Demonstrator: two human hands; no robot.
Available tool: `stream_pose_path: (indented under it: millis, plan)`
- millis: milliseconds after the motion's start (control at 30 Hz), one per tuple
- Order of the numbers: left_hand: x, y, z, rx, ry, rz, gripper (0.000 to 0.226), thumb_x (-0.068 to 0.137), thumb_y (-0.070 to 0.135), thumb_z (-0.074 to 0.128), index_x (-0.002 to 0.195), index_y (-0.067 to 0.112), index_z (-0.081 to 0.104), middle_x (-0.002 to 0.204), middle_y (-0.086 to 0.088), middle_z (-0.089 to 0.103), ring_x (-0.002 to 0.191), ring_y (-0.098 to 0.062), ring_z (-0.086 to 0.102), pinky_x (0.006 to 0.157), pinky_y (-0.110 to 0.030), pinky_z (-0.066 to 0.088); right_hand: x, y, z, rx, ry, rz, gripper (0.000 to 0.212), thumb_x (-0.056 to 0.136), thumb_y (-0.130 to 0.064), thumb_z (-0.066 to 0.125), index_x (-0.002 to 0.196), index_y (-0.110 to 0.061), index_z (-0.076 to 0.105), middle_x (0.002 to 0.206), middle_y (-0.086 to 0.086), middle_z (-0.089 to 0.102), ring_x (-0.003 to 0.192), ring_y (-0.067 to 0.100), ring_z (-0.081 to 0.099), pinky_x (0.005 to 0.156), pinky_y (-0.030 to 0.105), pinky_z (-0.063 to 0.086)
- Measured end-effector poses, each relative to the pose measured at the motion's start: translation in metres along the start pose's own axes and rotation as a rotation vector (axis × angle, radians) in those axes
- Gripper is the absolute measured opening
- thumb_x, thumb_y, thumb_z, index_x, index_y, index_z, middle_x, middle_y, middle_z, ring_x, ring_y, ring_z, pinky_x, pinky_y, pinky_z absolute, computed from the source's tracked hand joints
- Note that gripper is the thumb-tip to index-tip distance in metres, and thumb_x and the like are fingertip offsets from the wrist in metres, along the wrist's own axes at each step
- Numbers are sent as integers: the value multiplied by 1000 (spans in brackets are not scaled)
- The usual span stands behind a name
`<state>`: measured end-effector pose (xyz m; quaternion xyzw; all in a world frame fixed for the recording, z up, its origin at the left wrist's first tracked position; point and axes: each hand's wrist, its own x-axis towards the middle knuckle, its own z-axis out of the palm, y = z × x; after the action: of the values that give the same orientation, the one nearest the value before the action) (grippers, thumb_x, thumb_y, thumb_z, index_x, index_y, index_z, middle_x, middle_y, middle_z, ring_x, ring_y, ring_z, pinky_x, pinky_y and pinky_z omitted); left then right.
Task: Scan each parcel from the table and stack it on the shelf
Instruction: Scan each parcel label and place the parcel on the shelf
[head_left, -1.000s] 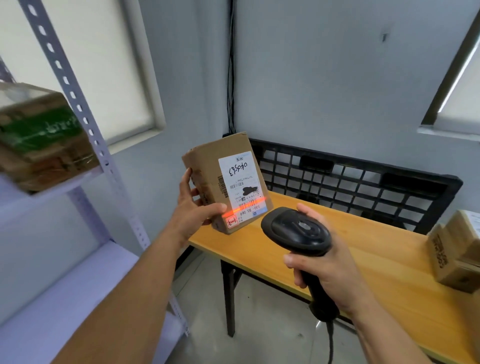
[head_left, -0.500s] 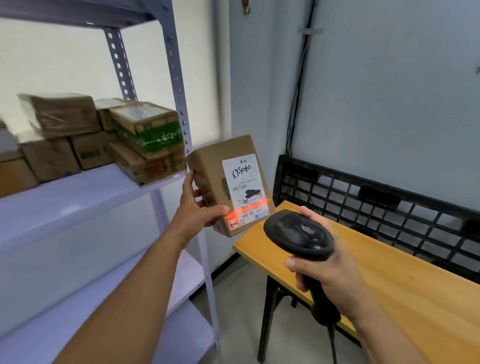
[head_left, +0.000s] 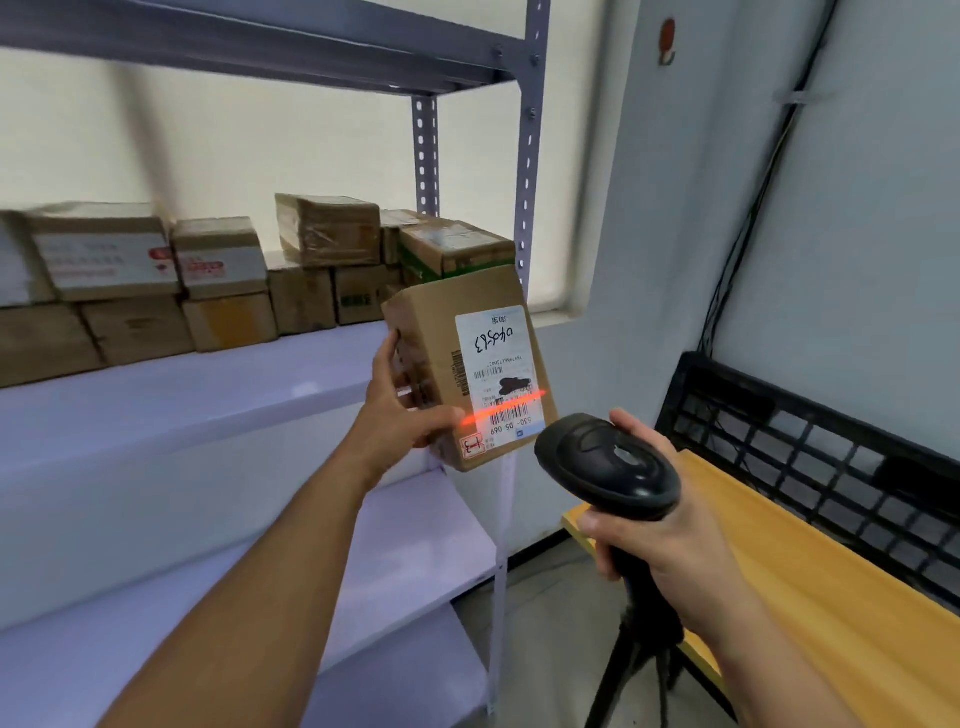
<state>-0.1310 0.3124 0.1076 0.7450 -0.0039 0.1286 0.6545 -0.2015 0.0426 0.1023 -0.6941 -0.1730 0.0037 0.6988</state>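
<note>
My left hand (head_left: 400, 415) grips a brown cardboard parcel (head_left: 441, 332) by its left side and lower edge, holding it upright in the air in front of the shelf post. Its white label (head_left: 498, 374) faces me, and a red scan line crosses the barcode near the label's bottom. My right hand (head_left: 660, 540) holds a black handheld scanner (head_left: 608, 467) by its handle, just right of and below the parcel, with the head aimed at the label. The shelf (head_left: 208, 384) at left carries several stacked parcels (head_left: 218, 280).
A grey perforated shelf post (head_left: 527, 182) stands right behind the held parcel. A lower shelf board (head_left: 405, 540) lies beneath. The wooden table (head_left: 810, 597) is at right, with a black plastic grid (head_left: 810, 436) leaning on the wall behind it. Cables run down the wall.
The view has swung left from the table toward the shelf. The parcel and scanner have moved along with it, and the red line stays on the label throughout.
</note>
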Motion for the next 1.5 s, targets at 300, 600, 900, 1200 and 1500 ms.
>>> stream_pose_path:
  millis: [300, 600, 900, 1200, 1500]
  plan:
    - [-19, 4, -44, 129, 53, -3, 120, 62, 27, 88, 146, 50, 5, 150, -3, 35, 128, -25, 47, 97, -54, 49, 19, 9, 36, 39, -106, -9, 88, 56, -1, 81, 127, -48, 56, 100, 19, 66, 49, 29, 59, 46, 32, 49]
    - [-31, -3, -70, 83, 129, -38, 113, 73, 14, 83, 147, 49, 6, 146, -7, 38, 129, -28, 46, 76, -38, 57, 27, 15, 51, 89, -185, 48, 91, 59, 3, 77, 134, -41, 49, 76, 9, 68, 44, 29, 53, 44, 31, 46]
    - [-35, 1, -93, 86, 230, -72, 103, 79, 9, 77, 147, 44, 8, 138, -3, 42, 120, -23, 49, 73, -36, 55, 37, 10, 69, 40, -248, 34, 91, 68, 15, 78, 133, -42, 51, 95, 17, 67, 49, 34, 56, 47, 34, 49]
    - [-15, 18, -125, 12, 335, -194, 53, 94, 40, 55, 142, 35, 35, 125, -5, 63, 101, -21, 65, 64, -37, 57, 53, 11, 93, 78, -257, 23, 92, 62, 9, 80, 130, -47, 52, 94, 12, 70, 49, 36, 55, 48, 37, 50]
    - [23, 38, -120, 242, 432, -225, 61, 88, 70, 39, 130, 27, 50, 117, -4, 60, 100, -28, 62, 80, -44, 57, 55, 7, 106, 74, -188, 14, 88, 55, 0, 80, 122, -53, 57, 112, 9, 66, 50, 37, 57, 48, 37, 51]
